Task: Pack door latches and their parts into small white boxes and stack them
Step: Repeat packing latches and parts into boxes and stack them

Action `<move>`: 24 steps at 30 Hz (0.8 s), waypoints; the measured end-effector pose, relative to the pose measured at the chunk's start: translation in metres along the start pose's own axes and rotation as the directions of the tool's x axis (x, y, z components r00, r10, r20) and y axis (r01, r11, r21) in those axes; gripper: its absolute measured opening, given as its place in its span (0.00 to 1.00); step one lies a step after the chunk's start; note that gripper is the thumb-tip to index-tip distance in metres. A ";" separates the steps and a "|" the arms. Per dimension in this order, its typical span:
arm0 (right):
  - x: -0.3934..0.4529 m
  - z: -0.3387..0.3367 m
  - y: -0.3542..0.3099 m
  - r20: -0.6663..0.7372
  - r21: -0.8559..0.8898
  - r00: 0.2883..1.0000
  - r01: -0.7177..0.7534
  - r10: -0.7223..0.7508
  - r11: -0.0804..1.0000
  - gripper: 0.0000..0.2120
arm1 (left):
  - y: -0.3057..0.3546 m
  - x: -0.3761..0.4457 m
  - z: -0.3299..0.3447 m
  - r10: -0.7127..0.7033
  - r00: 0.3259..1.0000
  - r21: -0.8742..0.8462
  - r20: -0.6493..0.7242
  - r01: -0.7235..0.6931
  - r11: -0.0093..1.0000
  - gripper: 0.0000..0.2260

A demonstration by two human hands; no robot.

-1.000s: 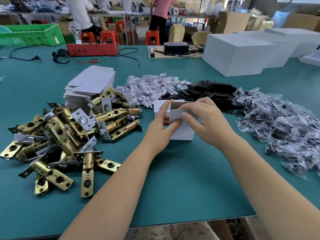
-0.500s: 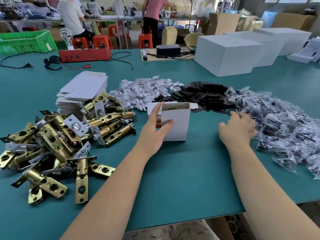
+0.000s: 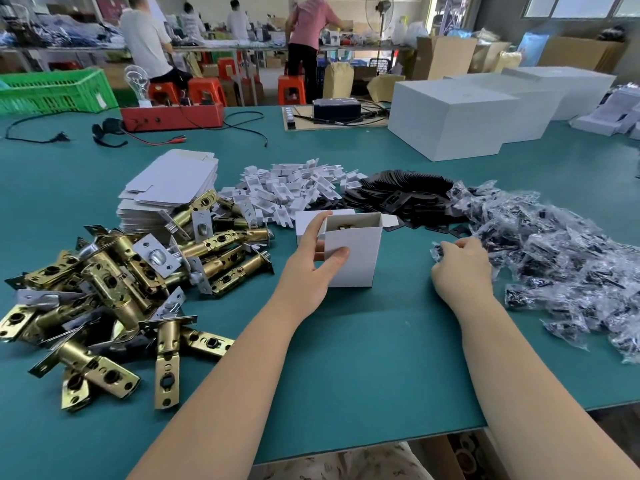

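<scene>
beside bare mat, left fingers (image 3: 341, 254) pinch box (image 3: 353, 258); right fingers (image 3: 450, 244) pinch bag (image 3: 437, 251)

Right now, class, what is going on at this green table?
A person is packing door latches. The left hand holds an open small white box upright, with something brass inside. The right hand pinches a plastic bag at the edge of the bag pile. Loose brass latches lie heaped at the left.

Both forearms are bare to the frame edge. The left hand (image 3: 309, 271) and right hand (image 3: 462, 268) carry no gloves. Patterned light fabric (image 3: 346, 462) covers the lap.
</scene>
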State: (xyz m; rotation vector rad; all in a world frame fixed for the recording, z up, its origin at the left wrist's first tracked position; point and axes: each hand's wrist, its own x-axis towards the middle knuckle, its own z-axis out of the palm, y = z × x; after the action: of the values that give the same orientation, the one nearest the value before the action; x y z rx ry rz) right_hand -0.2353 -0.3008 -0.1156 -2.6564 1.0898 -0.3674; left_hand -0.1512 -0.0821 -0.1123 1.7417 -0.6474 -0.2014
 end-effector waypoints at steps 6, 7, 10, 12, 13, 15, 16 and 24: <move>0.001 0.003 -0.001 -0.014 -0.086 0.998 0.058 -0.059 0.995 0.15 | 0.001 0.000 0.000 0.004 1.000 -0.001 0.003 -0.004 1.000 0.26; 0.001 0.004 -0.001 -0.028 -0.097 0.997 0.071 -0.074 0.993 0.15 | 0.001 0.000 0.000 0.004 1.000 -0.004 0.003 -0.004 1.000 0.26; 0.001 0.005 0.000 -0.061 -0.079 0.994 0.089 -0.094 0.993 0.14 | 0.001 0.000 0.001 0.006 1.000 -0.008 0.003 -0.006 1.000 0.25; 0.002 0.006 -0.001 -0.069 -0.069 0.990 0.115 -0.120 0.991 0.12 | 0.001 0.000 0.000 0.008 1.000 -0.011 -0.001 -0.008 1.000 0.25; 0.001 0.007 -0.002 -0.068 -0.071 0.988 0.134 -0.139 0.988 0.12 | 0.001 0.000 0.000 0.007 1.000 -0.011 -0.002 -0.007 1.000 0.25; 0.000 0.009 -0.006 -0.062 -0.044 0.986 0.155 -0.157 0.987 0.12 | 0.001 0.000 0.000 0.007 1.000 -0.005 -0.003 -0.007 1.000 0.25; -0.002 0.009 -0.008 -0.063 -0.006 0.985 0.158 -0.158 0.987 0.13 | 0.001 0.000 0.000 0.009 1.000 0.000 -0.003 -0.009 1.000 0.25; -0.009 -0.013 -0.027 -0.224 0.765 0.971 0.228 -0.083 0.603 0.09 | 0.001 0.000 0.000 0.013 1.000 0.039 -0.002 -0.013 0.999 0.27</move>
State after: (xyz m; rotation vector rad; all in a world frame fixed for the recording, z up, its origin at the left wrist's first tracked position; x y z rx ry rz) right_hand -0.2281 -0.2776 -0.0957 -1.9152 0.5131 -0.8883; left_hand -0.1512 -0.0827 -0.1116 1.7747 -0.6650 -0.1786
